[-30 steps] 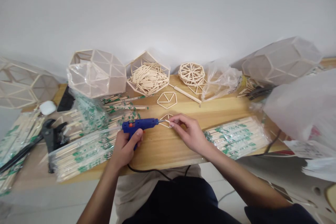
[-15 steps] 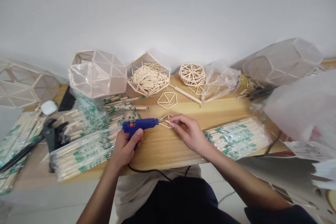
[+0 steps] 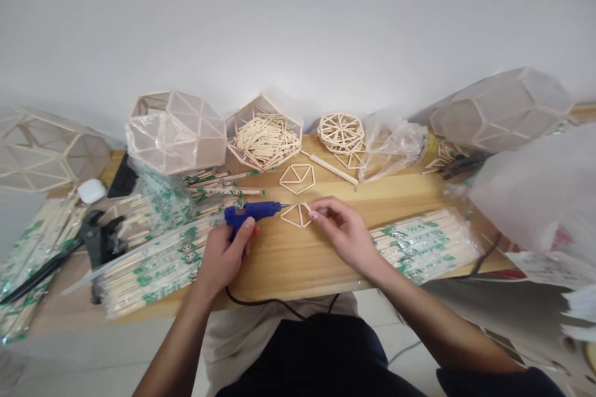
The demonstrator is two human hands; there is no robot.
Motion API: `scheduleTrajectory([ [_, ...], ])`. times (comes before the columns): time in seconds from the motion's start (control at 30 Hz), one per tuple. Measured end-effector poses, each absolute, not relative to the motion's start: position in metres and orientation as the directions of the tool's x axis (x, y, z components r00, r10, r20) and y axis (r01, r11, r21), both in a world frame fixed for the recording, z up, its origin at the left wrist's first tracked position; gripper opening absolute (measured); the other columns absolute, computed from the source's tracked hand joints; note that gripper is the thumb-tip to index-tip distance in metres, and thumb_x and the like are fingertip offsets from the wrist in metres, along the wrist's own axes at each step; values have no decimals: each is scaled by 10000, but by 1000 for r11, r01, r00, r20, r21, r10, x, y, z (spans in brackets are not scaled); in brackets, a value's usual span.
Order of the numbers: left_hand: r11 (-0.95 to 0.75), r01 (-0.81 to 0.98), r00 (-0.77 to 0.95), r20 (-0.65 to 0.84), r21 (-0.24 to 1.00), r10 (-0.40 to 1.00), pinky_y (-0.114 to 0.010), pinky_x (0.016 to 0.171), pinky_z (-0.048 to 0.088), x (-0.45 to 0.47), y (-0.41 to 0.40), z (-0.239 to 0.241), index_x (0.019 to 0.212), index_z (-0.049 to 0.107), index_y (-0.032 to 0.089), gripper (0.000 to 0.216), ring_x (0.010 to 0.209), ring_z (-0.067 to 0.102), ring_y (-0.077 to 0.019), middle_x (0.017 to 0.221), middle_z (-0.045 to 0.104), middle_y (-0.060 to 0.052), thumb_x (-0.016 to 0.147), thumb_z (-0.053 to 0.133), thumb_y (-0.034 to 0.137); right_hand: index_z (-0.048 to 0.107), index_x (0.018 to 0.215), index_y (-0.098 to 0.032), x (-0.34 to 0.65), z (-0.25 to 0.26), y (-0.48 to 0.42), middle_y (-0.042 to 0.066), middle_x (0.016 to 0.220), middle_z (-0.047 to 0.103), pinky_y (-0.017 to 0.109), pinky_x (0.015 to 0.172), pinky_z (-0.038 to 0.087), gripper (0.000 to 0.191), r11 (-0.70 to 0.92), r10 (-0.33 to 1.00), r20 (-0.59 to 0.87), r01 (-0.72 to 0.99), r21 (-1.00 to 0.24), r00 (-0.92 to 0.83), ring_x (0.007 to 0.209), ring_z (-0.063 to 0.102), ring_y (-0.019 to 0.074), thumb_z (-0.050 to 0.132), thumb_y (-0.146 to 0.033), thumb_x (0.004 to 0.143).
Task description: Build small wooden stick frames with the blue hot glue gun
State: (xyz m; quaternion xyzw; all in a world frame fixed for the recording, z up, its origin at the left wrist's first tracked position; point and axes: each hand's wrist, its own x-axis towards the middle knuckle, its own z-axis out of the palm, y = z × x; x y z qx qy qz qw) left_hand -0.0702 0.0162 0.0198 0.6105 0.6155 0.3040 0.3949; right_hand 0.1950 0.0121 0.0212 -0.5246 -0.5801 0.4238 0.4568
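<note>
My left hand [image 3: 225, 254] grips a blue glue gun [image 3: 251, 211] by its handle, nozzle pointing right at a small stick frame [image 3: 297, 215] lying on the wooden table [image 3: 298, 260]. The nozzle tip sits just off the frame's left corner. My right hand [image 3: 343, 231] pinches the frame's right edge with thumb and forefinger, holding it on the table. The gun's black cord [image 3: 261, 301] drops over the front edge.
A second stick frame [image 3: 297, 177] lies behind. A hexagonal tray of cut sticks [image 3: 264, 136], a round stick lattice [image 3: 341, 130], film-covered polyhedral shells [image 3: 177, 131] and plastic bags [image 3: 391, 142] line the back. Chopstick packs [image 3: 421, 242] lie on both sides. Black pliers [image 3: 95, 242] lie left.
The glue gun has drawn back slightly to the left and away from the frame's edge. My right hand has shifted a little up along the frame, exposing the whole frame.
</note>
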Motion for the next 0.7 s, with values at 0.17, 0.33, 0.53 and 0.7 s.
scheduleTrajectory([
  [0.17,180,678,-141,-114,713,983,-327,565,426,-79,29,39,650,628,241,550,502,600,-215,503,633,-21,916,545,715,739,978,-209,203,30,9,52,880,764,331,762,573,239,-24,999,-28,145,-989,-26,791,698,200,776,-440,931],
  [0.33,213,804,-177,-119,556,977,-329,601,387,-88,38,48,734,645,245,468,609,642,-267,592,671,-40,851,597,695,715,934,-211,205,32,6,43,884,756,343,806,575,218,-62,994,-75,150,-987,-83,823,701,201,773,-421,923],
  [0.53,201,919,-200,-40,340,979,-321,615,289,-79,32,45,803,667,244,457,664,604,-279,755,701,-81,914,549,672,709,937,-215,205,32,7,44,908,755,350,825,559,174,-35,988,-65,202,-979,-143,864,706,209,734,-387,942],
  [0.7,233,952,-217,-99,198,971,-327,619,286,-71,26,51,890,673,240,427,765,675,-306,846,746,-90,984,501,619,700,930,-199,204,32,10,41,892,746,332,793,532,155,-49,969,-104,238,-970,-223,837,689,193,712,-354,928],
])
